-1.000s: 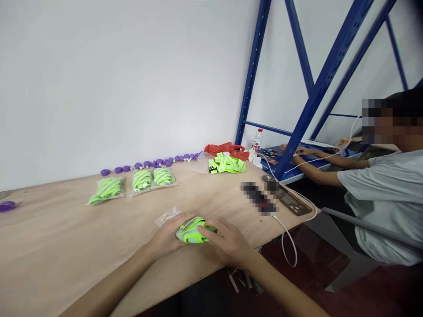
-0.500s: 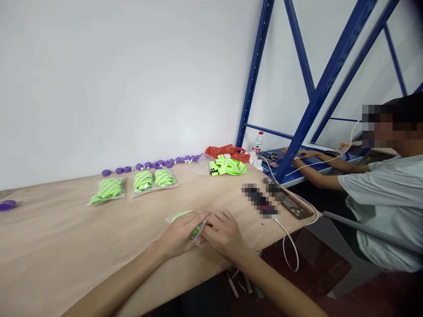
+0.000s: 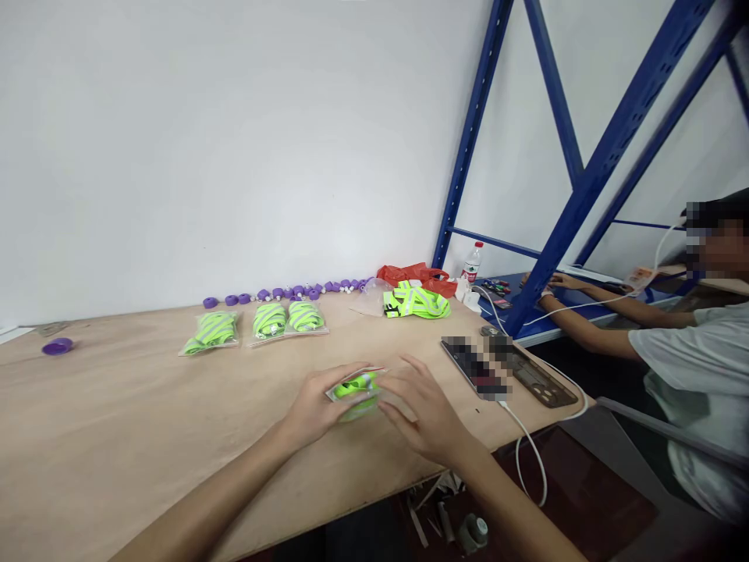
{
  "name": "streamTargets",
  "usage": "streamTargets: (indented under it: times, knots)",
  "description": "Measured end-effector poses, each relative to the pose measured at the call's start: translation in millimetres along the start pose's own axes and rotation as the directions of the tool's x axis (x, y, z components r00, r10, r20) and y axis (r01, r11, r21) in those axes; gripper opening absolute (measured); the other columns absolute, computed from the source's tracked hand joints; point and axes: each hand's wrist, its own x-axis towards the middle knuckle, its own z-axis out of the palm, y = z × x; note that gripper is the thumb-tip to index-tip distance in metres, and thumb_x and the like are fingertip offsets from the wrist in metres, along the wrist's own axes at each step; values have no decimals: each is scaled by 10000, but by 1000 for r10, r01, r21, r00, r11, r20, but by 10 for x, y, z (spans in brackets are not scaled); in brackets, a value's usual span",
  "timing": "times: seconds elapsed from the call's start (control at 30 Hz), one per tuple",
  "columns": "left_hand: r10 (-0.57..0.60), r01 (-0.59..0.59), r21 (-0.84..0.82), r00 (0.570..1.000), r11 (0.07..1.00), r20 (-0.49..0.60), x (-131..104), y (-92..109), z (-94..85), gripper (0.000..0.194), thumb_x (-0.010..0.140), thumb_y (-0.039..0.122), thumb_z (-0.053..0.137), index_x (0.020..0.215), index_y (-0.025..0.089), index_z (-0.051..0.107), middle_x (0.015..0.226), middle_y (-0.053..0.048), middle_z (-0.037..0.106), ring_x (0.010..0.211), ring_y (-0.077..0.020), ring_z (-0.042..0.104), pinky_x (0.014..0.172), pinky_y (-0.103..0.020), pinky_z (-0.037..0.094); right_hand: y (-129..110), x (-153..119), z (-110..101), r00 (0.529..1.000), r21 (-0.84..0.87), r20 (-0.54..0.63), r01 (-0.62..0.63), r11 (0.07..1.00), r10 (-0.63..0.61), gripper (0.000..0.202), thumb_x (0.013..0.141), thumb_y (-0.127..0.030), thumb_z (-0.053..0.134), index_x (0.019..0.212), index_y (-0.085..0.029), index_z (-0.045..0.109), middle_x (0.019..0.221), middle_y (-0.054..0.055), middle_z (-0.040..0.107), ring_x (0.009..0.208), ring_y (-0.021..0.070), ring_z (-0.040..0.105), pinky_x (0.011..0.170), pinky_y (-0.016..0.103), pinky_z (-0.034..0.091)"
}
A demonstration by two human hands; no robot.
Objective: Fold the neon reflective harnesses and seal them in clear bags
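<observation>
Bagged strap (image 3: 354, 388): neon green, grey-striped.

You've got one small clear bag (image 3: 355, 388) w/ a folded neon-green strap inside, grey reflective stripes showing thru the plastic. It lies flat on the table (image 3: 146, 421), near the front edge, well apart from the row of three similar filled bags (image 3: 257, 324) further back toward the wall. Your left hand (image 3: 319, 406) covers its left side, fingers over the top edge; your right hand (image 3: 424, 406) lies on its right end. Bag mouth state: can't tell.
</observation>
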Motion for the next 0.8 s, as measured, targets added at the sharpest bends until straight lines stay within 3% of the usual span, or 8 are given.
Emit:
streamTargets:
  times: [0.07, 0.2, 0.3, 0.4, 0.5, 0.63, 0.8]
  knots:
    - [-113, 110, -93, 993, 990, -26, 19, 95, -24, 343, 867, 364, 714, 1156, 183, 747, 1169, -79, 750, 1064, -267, 710, 971, -384, 559, 30, 17, -55, 997, -16, -78, -10, 1000, 9, 276, 971, -182, 532, 1239, -245, 552, 1052, 58, 724, 984, 211, 660, 1058, 487, 436]
    - [-261, 251, -246, 965, 936, -8, 17, 217, -7, 357, 812, 420, 752, 1052, 159, 789, 1052, -85, 782, 993, -291, 719, 884, -385, 587, 21, 96, -109, 990, 84, -112, -74, 994, 83, 166, 956, -202, 569, 1107, -240, 624, 986, 65, 716, 950, 227, 656, 866, 390, 538]
    - [-318, 304, -332, 948, 893, 13, -32, 219, 29, 446, 819, 495, 735, 1092, 144, 774, 1020, -92, 783, 912, -268, 723, 805, -347, 587, 15, 132, -107, 956, 167, -111, -250, 954, 270, 154, 913, -258, 638, 1062, -225, 652, 995, 72, 716, 924, 231, 667, 818, 369, 553]
    - [-322, 302, -335, 947, 893, -4, -82, 187, 47, 506, 883, 571, 638, 1072, 122, 775, 912, -89, 783, 766, -227, 706, 683, -297, 557, 29, 123, -94, 871, 296, 37, -479, 827, 491, 160, 885, -327, 668, 996, -214, 684, 913, 45, 741, 805, 205, 691, 715, 312, 564]
    - [-329, 296, -289, 941, 910, -74, -91, 162, 56, 490, 911, 571, 599, 951, 123, 793, 788, -64, 766, 675, -199, 673, 594, -260, 505, 42, 97, -81, 830, 402, 149, -548, 734, 538, 161, 884, -359, 648, 894, -210, 711, 801, 19, 740, 730, 187, 687, 659, 278, 550]
    - [-352, 299, -310, 926, 903, -134, -63, 158, 71, 429, 863, 547, 673, 912, 134, 777, 821, -65, 773, 727, -217, 692, 628, -275, 520, 49, 89, -70, 816, 472, 120, -547, 691, 565, 188, 876, -380, 645, 864, -204, 710, 779, 22, 736, 727, 187, 684, 657, 278, 546]
    - [-297, 197, -393, 931, 898, -212, -74, 174, 59, 389, 816, 524, 739, 924, 154, 687, 1002, -95, 765, 861, -228, 709, 730, -294, 556, 71, 89, -24, 778, 506, 100, -577, 642, 620, 276, 845, -470, 683, 810, -196, 683, 758, 25, 716, 677, 179, 666, 610, 270, 532]
